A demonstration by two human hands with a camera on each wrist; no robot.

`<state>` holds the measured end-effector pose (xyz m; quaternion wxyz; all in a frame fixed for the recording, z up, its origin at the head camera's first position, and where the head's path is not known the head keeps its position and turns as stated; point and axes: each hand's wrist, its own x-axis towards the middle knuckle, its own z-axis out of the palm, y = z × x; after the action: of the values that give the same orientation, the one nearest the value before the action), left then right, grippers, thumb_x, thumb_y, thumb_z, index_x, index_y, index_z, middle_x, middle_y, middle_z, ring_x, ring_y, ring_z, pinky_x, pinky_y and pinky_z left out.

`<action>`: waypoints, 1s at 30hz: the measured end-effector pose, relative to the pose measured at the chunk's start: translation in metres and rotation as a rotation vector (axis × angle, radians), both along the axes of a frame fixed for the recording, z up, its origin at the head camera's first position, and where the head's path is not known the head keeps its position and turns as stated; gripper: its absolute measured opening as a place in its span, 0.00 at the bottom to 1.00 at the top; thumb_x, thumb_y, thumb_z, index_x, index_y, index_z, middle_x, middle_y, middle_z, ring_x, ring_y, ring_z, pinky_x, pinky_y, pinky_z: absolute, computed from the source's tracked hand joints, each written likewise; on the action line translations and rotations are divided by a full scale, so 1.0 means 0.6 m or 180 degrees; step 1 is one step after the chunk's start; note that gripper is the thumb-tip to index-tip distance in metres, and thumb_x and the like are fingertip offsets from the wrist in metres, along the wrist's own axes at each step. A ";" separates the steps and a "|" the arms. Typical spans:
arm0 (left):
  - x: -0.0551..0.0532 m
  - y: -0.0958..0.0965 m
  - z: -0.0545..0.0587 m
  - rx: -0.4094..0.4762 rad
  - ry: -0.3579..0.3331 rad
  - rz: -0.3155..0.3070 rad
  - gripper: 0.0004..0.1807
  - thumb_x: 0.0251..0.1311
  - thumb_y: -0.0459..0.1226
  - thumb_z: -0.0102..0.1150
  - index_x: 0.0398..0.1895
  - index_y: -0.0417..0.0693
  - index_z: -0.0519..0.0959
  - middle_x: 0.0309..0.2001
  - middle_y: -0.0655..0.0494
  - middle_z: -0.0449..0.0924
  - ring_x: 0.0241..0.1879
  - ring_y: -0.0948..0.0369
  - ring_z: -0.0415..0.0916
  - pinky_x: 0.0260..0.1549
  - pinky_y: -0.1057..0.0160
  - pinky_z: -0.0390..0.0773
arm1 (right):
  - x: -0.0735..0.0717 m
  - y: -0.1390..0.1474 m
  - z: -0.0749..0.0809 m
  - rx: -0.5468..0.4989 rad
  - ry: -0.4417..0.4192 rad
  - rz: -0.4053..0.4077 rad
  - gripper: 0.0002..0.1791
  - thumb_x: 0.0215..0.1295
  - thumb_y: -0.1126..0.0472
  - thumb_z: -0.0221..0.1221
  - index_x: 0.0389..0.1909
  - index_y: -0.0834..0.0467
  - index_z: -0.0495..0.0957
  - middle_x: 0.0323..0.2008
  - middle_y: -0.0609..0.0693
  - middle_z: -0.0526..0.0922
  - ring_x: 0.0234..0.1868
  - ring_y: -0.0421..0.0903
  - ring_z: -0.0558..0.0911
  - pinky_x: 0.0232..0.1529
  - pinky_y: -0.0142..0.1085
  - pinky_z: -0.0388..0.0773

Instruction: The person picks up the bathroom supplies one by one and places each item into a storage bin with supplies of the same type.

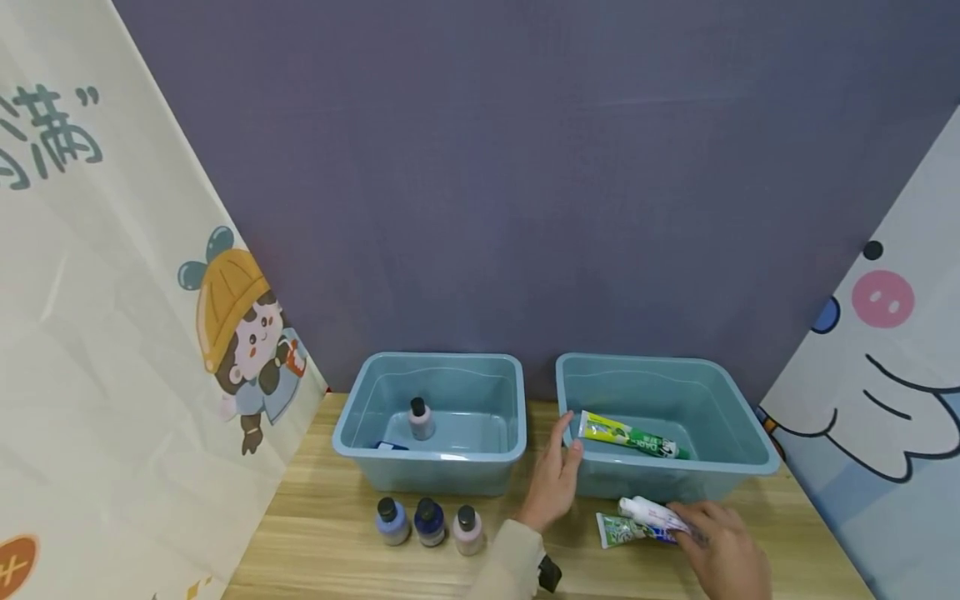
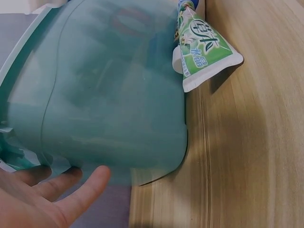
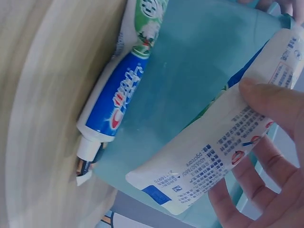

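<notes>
My right hand [image 1: 722, 546] has hold of a white tube [image 3: 199, 152], with the thumb pressed on the printed face and the fingers bent behind it. The tube is raised off the wooden table [image 1: 307, 525], just on the near side of the right bin [image 1: 675, 464]; its cap points left and its flat end right. Below it, a green and blue tube [image 3: 116, 97] lies on the table close to the bin's near wall, green flat end to the left and white cap to the right.

My left hand [image 1: 552, 487] is at the left end of the right bin. Its fingers are extended and slightly spread, touching the bin near the rim; it carries nothing. A light sleeve [image 1: 510, 560] covers that forearm.

Inside the right bin, a yellow and green tube [image 1: 630, 435] lies slantwise, its yellow end towards the left rim.

The left bin [image 1: 427, 456] stands apart from the right one. It contains an upright pale pink bottle [image 1: 422, 423] with a black cap and a dark blue item [image 1: 391, 446], mostly hidden by the near wall; I cannot identify it.

Three black-capped bottles stand in a row on the near side of the left bin: a light blue bottle [image 1: 392, 527], a dark blue bottle [image 1: 430, 528] and a pink bottle [image 1: 468, 537].
</notes>
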<state>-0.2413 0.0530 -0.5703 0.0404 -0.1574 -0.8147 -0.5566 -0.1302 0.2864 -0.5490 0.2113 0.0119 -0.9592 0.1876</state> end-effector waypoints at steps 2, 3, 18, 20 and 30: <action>0.000 -0.001 0.000 0.0004 -0.0004 0.0003 0.28 0.79 0.60 0.32 0.79 0.82 0.48 0.79 0.62 0.59 0.73 0.50 0.65 0.67 0.39 0.69 | -0.002 0.001 0.005 -0.0001 0.0049 0.0023 0.22 0.42 0.65 0.79 0.43 0.53 0.90 0.37 0.47 0.86 0.37 0.50 0.81 0.25 0.42 0.77; 0.000 -0.001 0.001 0.0001 -0.0011 0.0002 0.28 0.78 0.61 0.31 0.79 0.83 0.48 0.79 0.62 0.59 0.74 0.50 0.65 0.67 0.39 0.69 | -0.003 0.001 0.007 0.0004 0.0099 0.0036 0.22 0.42 0.65 0.79 0.43 0.53 0.90 0.37 0.47 0.86 0.36 0.50 0.81 0.25 0.41 0.77; -0.003 0.000 0.001 0.0039 -0.0005 0.0035 0.28 0.77 0.62 0.34 0.78 0.83 0.51 0.79 0.63 0.58 0.75 0.51 0.63 0.69 0.40 0.67 | -0.019 0.019 0.034 0.0019 0.0739 0.0212 0.25 0.32 0.69 0.81 0.39 0.54 0.90 0.33 0.47 0.86 0.34 0.51 0.80 0.27 0.39 0.76; -0.002 0.001 0.001 0.0049 -0.0016 0.0045 0.29 0.77 0.62 0.37 0.78 0.83 0.51 0.79 0.63 0.59 0.75 0.51 0.63 0.68 0.40 0.68 | -0.020 0.020 0.039 0.0022 0.0751 0.0214 0.25 0.32 0.69 0.80 0.39 0.55 0.90 0.33 0.48 0.87 0.34 0.51 0.80 0.28 0.41 0.77; 0.005 0.008 0.002 0.0119 -0.0094 0.0131 0.33 0.76 0.55 0.48 0.79 0.83 0.49 0.79 0.62 0.59 0.75 0.49 0.63 0.66 0.38 0.68 | -0.024 0.025 0.061 0.0024 0.0791 0.0157 0.24 0.34 0.69 0.81 0.39 0.56 0.90 0.34 0.50 0.87 0.35 0.54 0.80 0.24 0.41 0.75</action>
<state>-0.2385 0.0578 -0.5690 0.0428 -0.1315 -0.8078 -0.5731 -0.1448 0.3013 -0.5125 0.3238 0.0595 -0.9257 0.1862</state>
